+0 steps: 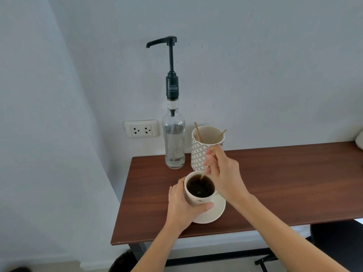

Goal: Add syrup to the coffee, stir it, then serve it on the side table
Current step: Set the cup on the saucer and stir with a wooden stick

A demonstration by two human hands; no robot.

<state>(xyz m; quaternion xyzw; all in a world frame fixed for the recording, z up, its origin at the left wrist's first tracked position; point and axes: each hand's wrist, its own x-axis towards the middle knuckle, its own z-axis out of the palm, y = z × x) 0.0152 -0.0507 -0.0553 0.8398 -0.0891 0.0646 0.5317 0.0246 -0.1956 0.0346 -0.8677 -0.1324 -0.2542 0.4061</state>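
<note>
A white cup (198, 199) of dark coffee stands on a white saucer (215, 213) near the left front of the brown table (284, 183). My left hand (182, 205) wraps around the cup's left side. My right hand (224, 173) pinches a thin wooden stir stick (205, 172) whose lower end dips into the coffee. Behind the cup stands a clear glass syrup bottle (174, 142) with a tall black pump, its spout pointing left.
A patterned white holder (200, 152) with several wooden sticks stands right of the bottle, just behind my right hand. A wall socket (141, 130) sits left of the bottle. A dark chair (337, 242) is at the lower right, a dark bin (122, 262) under the table.
</note>
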